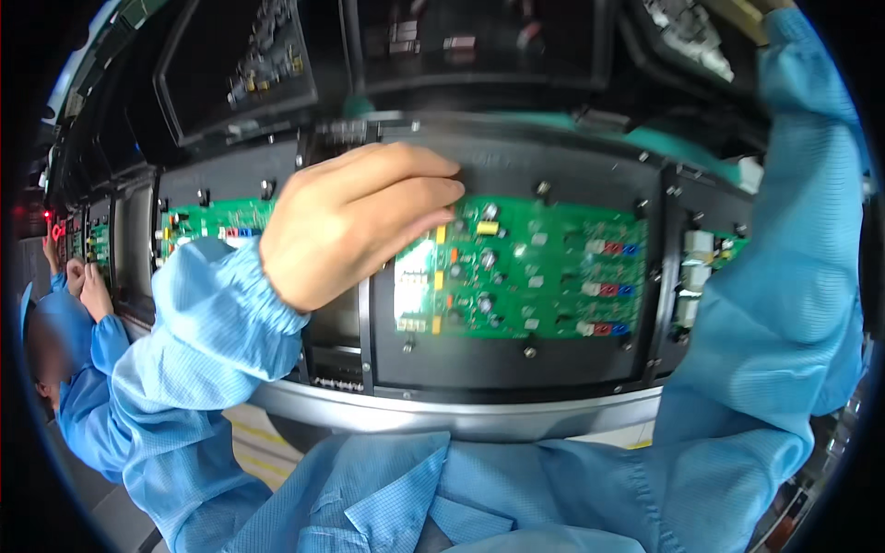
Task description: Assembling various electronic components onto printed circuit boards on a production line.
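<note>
A green circuit board lies in a black carrier frame in front of me. It bears rows of white, red and blue connectors, yellow parts and round capacitors. Over the board's upper left corner is my left hand, its fingers bent and pressed together. The fingertips and thumb are hidden, so anything pinched there does not show. My right arm stretches far up along the right side. Just a sliver of my right hand shows at the top edge, by a bin of pale parts; its fingers are out of sight.
Black bins with small parts line the far side, and another dark bin sits in the middle. More boards in carriers stand along the line to the left and right. A co-worker in blue works at far left. A metal rail runs nearest me.
</note>
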`<state>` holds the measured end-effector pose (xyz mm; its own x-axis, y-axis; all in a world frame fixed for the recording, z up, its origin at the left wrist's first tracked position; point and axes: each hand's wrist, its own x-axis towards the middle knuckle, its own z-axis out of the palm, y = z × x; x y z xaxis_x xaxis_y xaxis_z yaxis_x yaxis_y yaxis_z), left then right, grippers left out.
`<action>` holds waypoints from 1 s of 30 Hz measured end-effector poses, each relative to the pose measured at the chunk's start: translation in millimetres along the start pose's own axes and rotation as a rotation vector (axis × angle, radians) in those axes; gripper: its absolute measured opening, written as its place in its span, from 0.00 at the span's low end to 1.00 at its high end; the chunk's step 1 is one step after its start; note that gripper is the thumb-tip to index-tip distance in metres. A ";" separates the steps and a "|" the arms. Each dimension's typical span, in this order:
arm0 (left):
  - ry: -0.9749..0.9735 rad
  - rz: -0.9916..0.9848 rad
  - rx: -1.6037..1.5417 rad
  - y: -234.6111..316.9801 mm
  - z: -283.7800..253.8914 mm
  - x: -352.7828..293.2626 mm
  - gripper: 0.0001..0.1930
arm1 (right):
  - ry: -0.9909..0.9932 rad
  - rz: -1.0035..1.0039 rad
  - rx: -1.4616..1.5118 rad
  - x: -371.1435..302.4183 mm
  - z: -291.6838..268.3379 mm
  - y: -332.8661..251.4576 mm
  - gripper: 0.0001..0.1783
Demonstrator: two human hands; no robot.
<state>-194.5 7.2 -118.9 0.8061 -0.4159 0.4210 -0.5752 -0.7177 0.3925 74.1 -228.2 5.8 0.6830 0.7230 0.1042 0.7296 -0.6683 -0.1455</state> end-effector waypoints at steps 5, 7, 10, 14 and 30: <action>0.414 -0.322 0.054 -31.9 -64.3 14.9 0.11 | -0.075 -0.111 0.116 13.5 16.1 1.8 0.11; 0.297 -0.379 0.088 -77.3 -78.0 17.9 0.12 | -0.046 -0.064 0.061 4.8 10.4 3.7 0.13; -0.019 -0.414 0.261 -134.5 -72.0 -10.8 0.16 | -0.022 0.058 0.052 -10.1 7.2 -2.7 0.13; -0.290 -0.664 0.187 -152.5 -73.9 5.1 0.19 | -0.093 0.045 0.133 -16.3 -5.3 -13.8 0.09; -0.325 -0.676 0.368 -131.1 -78.5 6.5 0.09 | 0.113 0.111 1.341 -148.8 46.1 -113.2 0.18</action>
<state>-124.8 142.4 -103.4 0.9936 0.0699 -0.0885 0.0834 -0.9837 0.1594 -111.7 -252.0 -38.5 0.7820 0.6153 0.0998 0.1189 0.0099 -0.9929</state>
